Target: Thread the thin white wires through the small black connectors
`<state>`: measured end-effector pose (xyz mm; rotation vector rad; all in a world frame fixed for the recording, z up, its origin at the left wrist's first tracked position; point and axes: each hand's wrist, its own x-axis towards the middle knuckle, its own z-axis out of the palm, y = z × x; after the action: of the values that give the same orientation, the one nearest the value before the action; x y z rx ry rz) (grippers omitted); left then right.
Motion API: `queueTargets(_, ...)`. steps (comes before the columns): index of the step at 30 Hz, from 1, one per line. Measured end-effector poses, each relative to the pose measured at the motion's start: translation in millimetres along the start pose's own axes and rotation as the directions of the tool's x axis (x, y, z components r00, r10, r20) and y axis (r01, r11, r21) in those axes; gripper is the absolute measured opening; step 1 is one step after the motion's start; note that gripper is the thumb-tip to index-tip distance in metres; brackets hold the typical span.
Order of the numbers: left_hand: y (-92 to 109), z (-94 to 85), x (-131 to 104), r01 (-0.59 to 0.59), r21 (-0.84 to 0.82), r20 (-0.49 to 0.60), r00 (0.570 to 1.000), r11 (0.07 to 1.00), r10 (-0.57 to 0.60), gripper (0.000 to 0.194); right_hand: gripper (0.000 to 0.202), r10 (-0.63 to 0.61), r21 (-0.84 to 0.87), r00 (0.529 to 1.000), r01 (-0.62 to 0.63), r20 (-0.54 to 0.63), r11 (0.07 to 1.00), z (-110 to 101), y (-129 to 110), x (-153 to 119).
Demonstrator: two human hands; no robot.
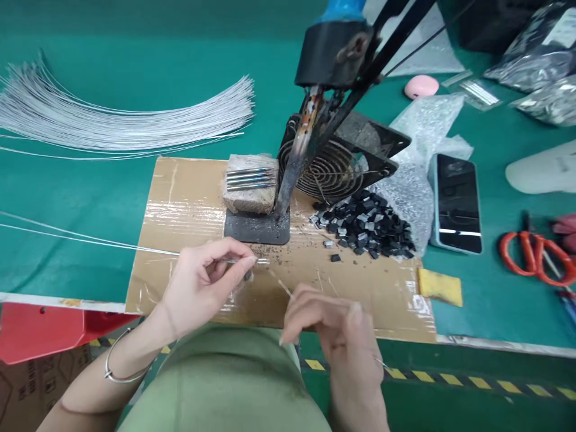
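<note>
My left hand (211, 270) is closed in a pinch on thin white wires (157, 250), which trail off to the left edge. Their ends stick out past the fingertips, with what looks like a small clear sleeve there. My right hand (333, 330) is curled and slightly blurred; a thin pale stick (282, 284) juts from its fingers toward those wire ends. Beneath both hands lies a taped cardboard sheet (180, 180). Just beyond them, a soldering iron (299, 156) on a stand points down at a dark metal plate (256, 229).
A bundle of white wires (135, 129) lies at the back left. Metal rods rest on a worn block (251, 201). A black fan (335, 165) stands behind a pile of small black parts (373, 222). Rightward are a phone (458, 204), a yellow sponge (441, 287) and red-handled scissors (524, 255).
</note>
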<state>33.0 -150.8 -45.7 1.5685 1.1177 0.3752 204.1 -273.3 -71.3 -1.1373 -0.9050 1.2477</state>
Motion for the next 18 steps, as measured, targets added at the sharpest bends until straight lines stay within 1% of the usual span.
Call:
queueTargets(2,0.2,2.2,0.3,-0.078,0.07,-0.028,0.996,0.994,0.08,0.017,0.072,0.042,0.043,0.994,-0.047,0.105,0.998,2.2,-2.8,-0.8)
queueTargets(4,-0.6,4.4,-0.6,-0.133,0.151,0.001,0.991,0.98,0.134,0.016,0.073,0.05,0.05,0.991,-0.056,0.126,0.997,4.7,-2.1,0.4)
queueTargets(7,-2.5,6.0,-2.7,-0.156,0.206,0.066,0.987,0.966,0.146,0.016,0.072,0.007,0.033,0.999,-0.008,0.045,0.999,4.7,2.3,2.8)
queueTargets(9,-2.9,5.5,-3.4,-0.155,0.207,0.065,0.987,0.966,0.144,0.016,0.073,-0.018,0.014,1.0,0.018,0.01,1.0,2.1,4.4,2.9)
queueTargets(10,-2.6,5.0,-3.3,-0.151,0.205,0.051,0.988,0.967,0.143,0.016,0.074,-0.014,0.005,1.0,0.014,0.01,1.0,0.6,4.6,2.5)
queueTargets(11,-2.0,4.4,-3.1,-0.149,0.203,0.03,0.989,0.968,0.146,0.016,0.075,0.0,-0.002,1.0,0.0,0.031,1.0,-0.7,4.4,2.0)
queueTargets(13,0.0,3.5,-2.2,-0.167,0.199,-0.015,0.985,0.966,0.173,0.015,0.077,0.034,-0.003,0.992,-0.034,0.125,0.999,-1.7,2.8,1.2)
queueTargets(15,2.0,3.5,-1.8,-0.201,0.218,-0.021,0.977,0.955,0.211,0.015,0.077,0.055,0.011,0.969,-0.059,0.24,0.998,-0.5,1.1,1.6)
queueTargets(16,2.6,3.7,-1.9,-0.215,0.241,-0.005,0.975,0.946,0.223,0.015,0.077,0.048,0.021,0.961,-0.056,0.271,0.998,0.5,0.6,2.3)
queueTargets(17,2.9,3.9,-2.3,-0.224,0.266,0.024,0.974,0.938,0.226,0.015,0.078,0.035,0.031,0.962,-0.046,0.271,0.998,1.4,0.4,3.2)
queueTargets(18,2.8,3.9,-2.9,-0.226,0.289,0.057,0.974,0.93,0.219,0.015,0.078,0.026,0.035,0.97,-0.035,0.24,0.999,1.8,0.5,4.0)
